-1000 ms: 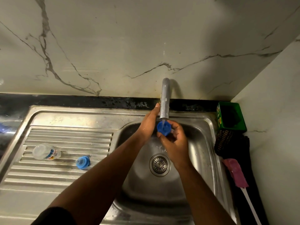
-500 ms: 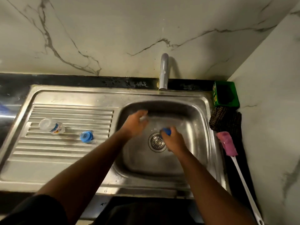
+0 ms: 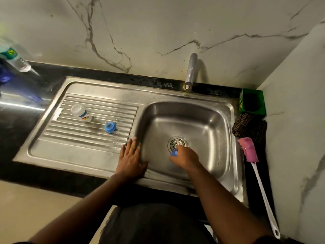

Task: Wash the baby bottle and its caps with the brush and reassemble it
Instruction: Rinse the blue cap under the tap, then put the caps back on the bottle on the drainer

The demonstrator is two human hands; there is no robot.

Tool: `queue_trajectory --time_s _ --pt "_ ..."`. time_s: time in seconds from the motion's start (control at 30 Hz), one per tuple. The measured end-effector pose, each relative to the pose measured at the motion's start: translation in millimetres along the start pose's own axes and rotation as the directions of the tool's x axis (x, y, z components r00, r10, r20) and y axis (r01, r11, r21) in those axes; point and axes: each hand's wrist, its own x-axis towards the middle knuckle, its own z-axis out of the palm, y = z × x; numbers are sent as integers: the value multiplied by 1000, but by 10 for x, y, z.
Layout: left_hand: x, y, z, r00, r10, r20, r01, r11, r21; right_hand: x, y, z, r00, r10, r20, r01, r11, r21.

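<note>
While wet, likely slippery: blue cap (image 3: pixel 174 153) pinched in right hand (image 3: pixel 186 157) (light, rigid plastic). Left hand (image 3: pixel 131 158) flat, fingers released, on sink (image 3: pixel 98 155) rim. Best gripped by its edge.

— How much of that blue cap (image 3: pixel 174 153) can you make out?

— Only a sliver; the right hand (image 3: pixel 186 157) covers the rest, so its shape is beyond me.

— And the bottle (image 3: pixel 12 55) at the far left?

— Blurred and cut off by the edge; its label is unreadable. The print on the baby bottle (image 3: pixel 81 112) is too small to read as well.

— The brush (image 3: pixel 258 180)?

— Its handle end lies close to the bottom edge.
</note>
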Motion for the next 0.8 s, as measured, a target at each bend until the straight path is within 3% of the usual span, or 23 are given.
queue_trajectory --time_s 0.03,0.07,0.13,0.17,0.23,0.3,0.37,0.47,0.57,0.63,0.8 --pt "-19 -6 -30 999 -32 -4 32 999 -3 11 20 -3 989 70 130 -65 997 -42" --pt "-34 -13 -48 999 -50 -9 50 999 1 8 36 17 989 75 127 -75 997 -1" --pt "-42 -38 -67 998 -60 -11 60 998 -2 -41 -30 39 990 -53 -131 78 978 191" --pt "-59 -54 -53 998 -60 -10 60 998 -20 -87 -112 55 952 -131 -277 203 947 251" --pt "-73 -63 -41 998 -53 -21 52 997 -52 -112 -185 129 893 -205 -400 325 909 261" --pt "-63 -77 -64 999 -47 7 47 998 -49 -84 -176 213 977 -81 -195 143 934 327" --pt "-40 -117 -118 1000 -20 23 21 999 -45 -61 -159 307 1000 14 12 -17 941 338" --pt "-68 -253 -208 992 9 -122 -27 988 -153 -85 -336 322 987 -147 -61 160 899 408" --pt "-61 -436 -349 932 -145 -332 26 942 -336 -117 -680 281 935 -313 -168 355 840 410" --pt "-36 -571 -458 932 -191 -309 71 930 -360 -133 -954 266 921 -329 -208 387 827 408" --pt "-29 -1220 -423 972 -113 -208 78 982 -171 -131 -1664 401 903 -381 -199 428 837 341"
